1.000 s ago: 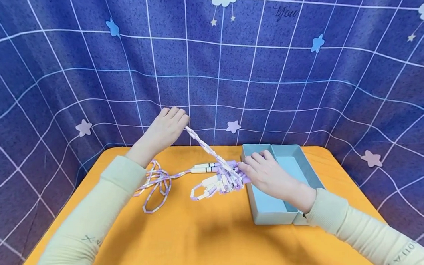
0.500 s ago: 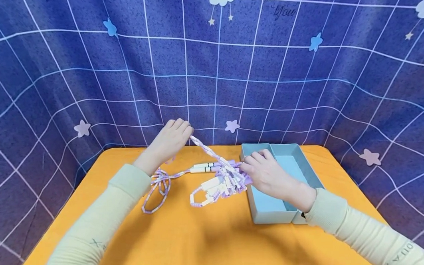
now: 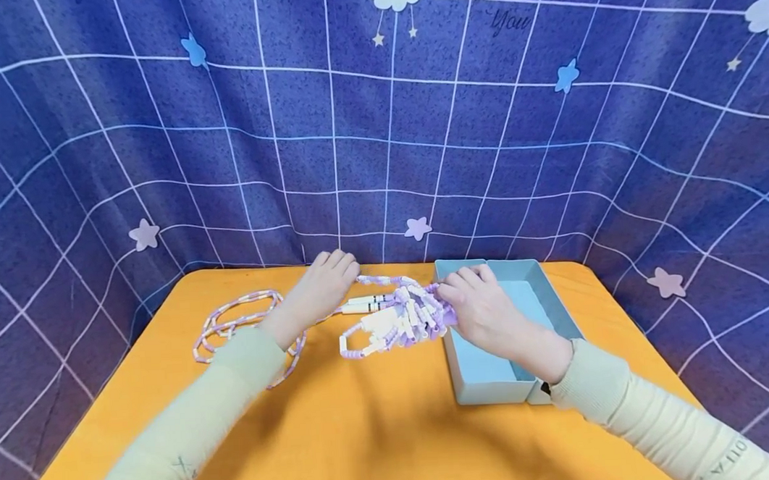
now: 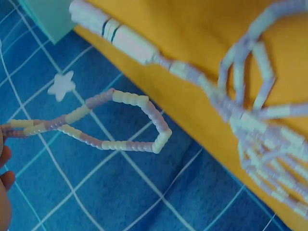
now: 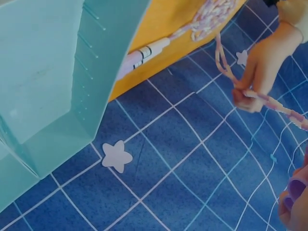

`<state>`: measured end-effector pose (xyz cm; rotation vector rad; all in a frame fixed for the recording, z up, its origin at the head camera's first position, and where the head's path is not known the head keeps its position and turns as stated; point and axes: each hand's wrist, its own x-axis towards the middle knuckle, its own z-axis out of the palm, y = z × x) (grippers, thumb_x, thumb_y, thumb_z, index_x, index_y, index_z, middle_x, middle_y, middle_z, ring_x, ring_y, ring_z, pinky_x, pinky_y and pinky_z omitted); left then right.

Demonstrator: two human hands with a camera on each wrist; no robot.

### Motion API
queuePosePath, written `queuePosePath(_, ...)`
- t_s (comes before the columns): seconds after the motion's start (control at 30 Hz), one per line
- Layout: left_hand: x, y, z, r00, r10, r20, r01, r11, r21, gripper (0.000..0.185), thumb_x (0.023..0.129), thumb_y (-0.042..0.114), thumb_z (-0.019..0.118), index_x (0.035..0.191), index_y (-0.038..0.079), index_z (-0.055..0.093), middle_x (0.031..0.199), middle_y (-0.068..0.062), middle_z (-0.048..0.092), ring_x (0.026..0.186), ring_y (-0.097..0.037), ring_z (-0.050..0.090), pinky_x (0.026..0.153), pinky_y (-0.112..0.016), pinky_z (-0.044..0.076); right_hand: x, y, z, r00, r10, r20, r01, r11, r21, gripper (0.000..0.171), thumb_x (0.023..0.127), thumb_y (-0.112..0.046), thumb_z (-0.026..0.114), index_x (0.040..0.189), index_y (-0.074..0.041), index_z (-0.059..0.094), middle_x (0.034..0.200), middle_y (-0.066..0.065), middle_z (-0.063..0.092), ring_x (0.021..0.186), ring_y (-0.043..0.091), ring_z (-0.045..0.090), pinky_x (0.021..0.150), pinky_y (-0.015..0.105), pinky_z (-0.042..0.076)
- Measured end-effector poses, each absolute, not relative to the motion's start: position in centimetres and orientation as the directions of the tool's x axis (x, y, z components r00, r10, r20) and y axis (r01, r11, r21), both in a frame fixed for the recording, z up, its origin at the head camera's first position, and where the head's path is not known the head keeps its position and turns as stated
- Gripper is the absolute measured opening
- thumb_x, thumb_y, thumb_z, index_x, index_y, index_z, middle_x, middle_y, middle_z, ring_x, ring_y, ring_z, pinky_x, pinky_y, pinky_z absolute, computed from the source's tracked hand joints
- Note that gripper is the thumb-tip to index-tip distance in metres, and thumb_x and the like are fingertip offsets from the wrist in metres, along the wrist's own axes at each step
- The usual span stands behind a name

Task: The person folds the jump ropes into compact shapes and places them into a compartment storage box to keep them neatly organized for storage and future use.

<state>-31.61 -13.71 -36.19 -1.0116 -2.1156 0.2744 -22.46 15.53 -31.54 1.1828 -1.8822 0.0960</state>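
Observation:
A purple-and-white beaded jump rope (image 3: 402,319) lies on the orange table (image 3: 368,429). My right hand (image 3: 456,298) grips its coiled bundle beside the teal box (image 3: 561,310). My left hand (image 3: 334,271) pinches a strand of the rope just above the table's far edge; the right wrist view shows that hand (image 5: 262,72) holding the strand. The two white handles (image 3: 368,304) lie between the hands. In the left wrist view a loop of the rope (image 4: 130,120) hangs from my fingers (image 4: 4,168) past the table edge.
The open teal box is empty and stands at the right of the table. Loose loops of rope (image 3: 232,324) spread out on the left. A blue grid-patterned cloth (image 3: 378,124) hangs close behind the table.
My left hand has come down from a raised position to the table's far edge, and the strand has gone slack. The loose loops have spread to the left. My right hand has kept its hold.

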Motion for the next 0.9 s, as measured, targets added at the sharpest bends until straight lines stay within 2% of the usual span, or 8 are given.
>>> queuePosePath(0.13,-31.3,-13.3,-37.7,-0.407,0.738,0.538,0.594,0.661,-0.458,0.011,0.089,0.012,0.045,0.096,0.005,0.051,0.094,-0.008,0.049,0.087,-0.025,0.046,0.072,-0.034,0.036,-22.7,15.3,-31.4,-0.164,-0.660,0.733,-0.752,0.565,0.340,0.022,0.103,-0.024,0.030,0.104,-0.005,0.042,0.085,0.007,0.051,0.075,0.025,0.048,0.070,0.039,0.036)
queuePosePath(0.27,-30.5,-12.9,-38.5,-0.549,0.714,0.435,0.636,0.694,-0.337,0.021,0.090,0.013,0.045,0.105,0.003,0.056,0.112,-0.014,0.056,0.107,-0.031,0.049,0.090,-0.041,0.039,-22.9,14.9,-31.2,-0.189,-0.620,0.761,-0.734,0.604,0.311,0.019,0.102,-0.019,0.033,0.107,-0.003,0.041,0.083,0.008,0.048,0.071,0.025,0.046,0.066,0.039,0.035)
queuePosePath(0.3,-30.2,-12.8,-38.7,-0.574,0.714,0.400,0.637,0.697,-0.329,0.021,0.090,0.011,0.046,0.106,0.002,0.058,0.112,-0.015,0.058,0.112,-0.033,0.049,0.095,-0.044,0.039,-22.9,14.8,-31.1,-0.201,-0.610,0.766,-0.725,0.619,0.303,0.018,0.101,-0.018,0.034,0.107,-0.003,0.041,0.082,0.008,0.047,0.069,0.025,0.045,0.065,0.039,0.034)
queuePosePath(0.37,-29.6,-12.3,-38.8,-0.610,0.711,0.350,0.641,0.702,-0.309,0.020,0.090,0.008,0.048,0.106,0.002,0.058,0.108,-0.015,0.061,0.110,-0.033,0.054,0.094,-0.045,0.042,-23.0,14.6,-31.0,-0.222,-0.592,0.775,-0.706,0.646,0.291,0.019,0.098,-0.017,0.038,0.108,-0.001,0.042,0.080,0.009,0.046,0.068,0.026,0.044,0.063,0.039,0.033)
queuePosePath(0.47,-28.8,-11.2,-39.0,-0.606,0.726,0.324,0.644,0.688,-0.335,0.019,0.091,0.005,0.046,0.108,0.002,0.056,0.102,-0.013,0.060,0.104,-0.031,0.055,0.088,-0.042,0.044,-23.1,14.3,-30.8,-0.262,-0.563,0.784,-0.665,0.694,0.277,0.023,0.093,-0.016,0.045,0.110,-0.001,0.044,0.081,0.010,0.048,0.068,0.028,0.046,0.063,0.040,0.033)
queuePosePath(0.5,-28.6,-10.8,-39.0,-0.579,0.745,0.329,0.642,0.666,-0.380,0.018,0.092,0.005,0.046,0.107,0.003,0.055,0.098,-0.009,0.059,0.098,-0.027,0.055,0.083,-0.039,0.045,-23.2,14.3,-30.7,-0.273,-0.553,0.787,-0.651,0.709,0.273,0.023,0.092,-0.015,0.047,0.110,-0.001,0.044,0.081,0.010,0.048,0.068,0.028,0.046,0.063,0.041,0.033)
queuePosePath(0.63,-27.5,-9.5,-39.0,-0.549,0.756,0.357,0.610,0.654,-0.446,0.019,0.094,0.016,0.049,0.106,0.004,0.054,0.101,-0.007,0.054,0.094,-0.023,0.047,0.076,-0.033,0.039,-23.5,14.3,-30.7,-0.317,-0.528,0.788,-0.590,0.760,0.272,0.022,0.089,-0.007,0.049,0.110,-0.002,0.045,0.081,0.011,0.048,0.069,0.030,0.046,0.062,0.041,0.032)
queuePosePath(0.9,-25.8,-8.5,-39.1,-0.470,0.784,0.405,0.525,0.617,-0.586,0.017,0.092,0.026,0.055,0.088,0.009,0.055,0.081,-0.002,0.049,0.078,-0.019,0.042,0.062,-0.028,0.031,-24.1,14.7,-30.7,-0.318,-0.512,0.798,-0.525,0.796,0.302,0.020,0.089,-0.008,0.050,0.108,-0.004,0.046,0.096,0.014,0.051,0.079,0.032,0.048,0.063,0.042,0.035)
